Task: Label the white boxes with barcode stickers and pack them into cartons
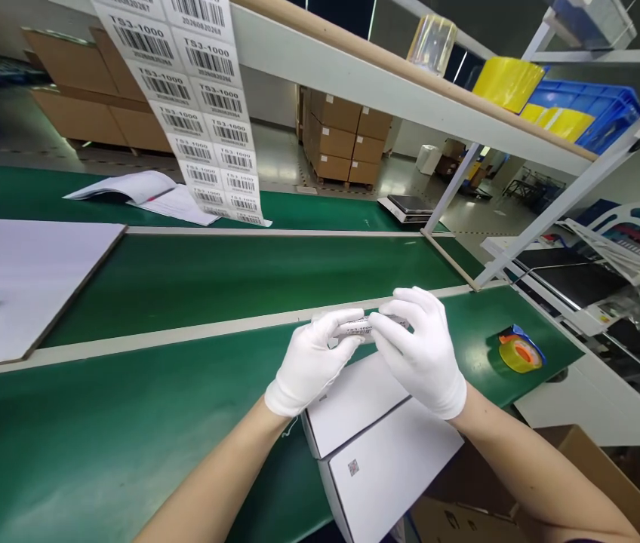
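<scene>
Both of my hands wear white gloves and meet over the front green belt. Between them is a small piece of barcode labels (358,329) printed "TS3-1000". My left hand (315,363) pinches its left end between thumb and fingers. At the other end, my right hand (423,356) grips the labels with its fingertips and partly covers them. Just below lie two white boxes side by side: one (362,396) is partly under my hands, and the nearer one (393,467) has a small square code on its top.
A long label sheet (207,113) hangs from the overhead shelf (343,75). Tape rolls (506,83) and a blue crate (597,105) sit up there. A tape roll (520,354) lies right on the belt, a white board (26,279) left, and an open carton (597,483) below right.
</scene>
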Demonstrator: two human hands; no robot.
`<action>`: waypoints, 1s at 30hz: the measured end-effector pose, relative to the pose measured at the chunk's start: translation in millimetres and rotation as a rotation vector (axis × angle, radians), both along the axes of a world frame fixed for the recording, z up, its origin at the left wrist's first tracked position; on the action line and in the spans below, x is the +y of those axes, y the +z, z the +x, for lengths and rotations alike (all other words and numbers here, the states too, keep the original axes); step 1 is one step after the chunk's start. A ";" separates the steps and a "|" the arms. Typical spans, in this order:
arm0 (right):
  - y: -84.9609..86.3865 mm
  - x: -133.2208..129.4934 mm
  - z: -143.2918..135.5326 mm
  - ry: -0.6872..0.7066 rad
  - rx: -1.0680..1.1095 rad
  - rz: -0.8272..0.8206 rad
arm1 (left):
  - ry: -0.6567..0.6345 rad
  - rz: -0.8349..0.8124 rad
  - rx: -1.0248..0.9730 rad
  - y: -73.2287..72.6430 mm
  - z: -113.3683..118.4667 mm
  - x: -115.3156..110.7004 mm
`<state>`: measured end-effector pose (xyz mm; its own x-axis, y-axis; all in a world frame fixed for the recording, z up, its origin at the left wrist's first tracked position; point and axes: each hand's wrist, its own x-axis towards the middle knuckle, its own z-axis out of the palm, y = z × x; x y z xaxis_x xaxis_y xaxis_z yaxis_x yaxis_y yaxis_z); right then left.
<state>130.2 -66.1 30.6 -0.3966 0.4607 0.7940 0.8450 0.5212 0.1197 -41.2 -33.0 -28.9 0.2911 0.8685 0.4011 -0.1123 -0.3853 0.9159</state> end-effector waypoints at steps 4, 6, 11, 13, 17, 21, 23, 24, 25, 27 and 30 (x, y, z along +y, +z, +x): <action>-4.3 -6.9 -3.2 -0.002 0.005 -0.070 | 0.020 -0.002 0.155 1.5 -6.4 0.1; -7.1 -19.5 0.3 0.015 0.079 -0.162 | 0.027 0.004 0.322 1.3 -15.2 -0.6; -3.2 -71.2 19.7 -0.087 0.377 -0.878 | -0.011 -0.043 0.540 -7.6 -43.3 -11.7; -1.5 -87.8 23.1 -0.150 0.391 -1.269 | -0.042 0.033 0.598 -11.7 -49.6 -20.4; -9.4 -103.2 15.5 -0.154 0.340 -1.577 | -0.111 0.164 0.731 -18.2 -52.9 -37.7; -19.5 -101.4 8.2 -0.137 0.295 -1.614 | -0.172 0.129 0.794 -23.9 -55.9 -47.5; -20.6 -98.7 8.8 -0.121 0.308 -1.658 | -0.195 0.140 0.792 -25.3 -57.7 -49.8; -20.4 -97.8 9.5 -0.102 0.327 -1.694 | -0.196 0.151 0.792 -25.4 -58.2 -50.6; -20.1 -97.4 10.2 -0.084 0.352 -1.730 | -0.189 0.159 0.795 -25.1 -58.5 -51.4; -19.7 -98.0 10.7 -0.079 0.378 -1.760 | -0.174 0.170 0.812 -23.5 -58.4 -52.8; -20.9 -101.3 9.3 -0.131 0.311 -1.695 | -0.179 0.169 0.824 -20.4 -57.9 -54.0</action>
<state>139.4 -167.4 9.7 -0.2296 0.8120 -0.5366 0.7717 -0.1840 -0.6087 -99.0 -86.9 -49.3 0.6733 0.7293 0.1217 0.4912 -0.5643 0.6635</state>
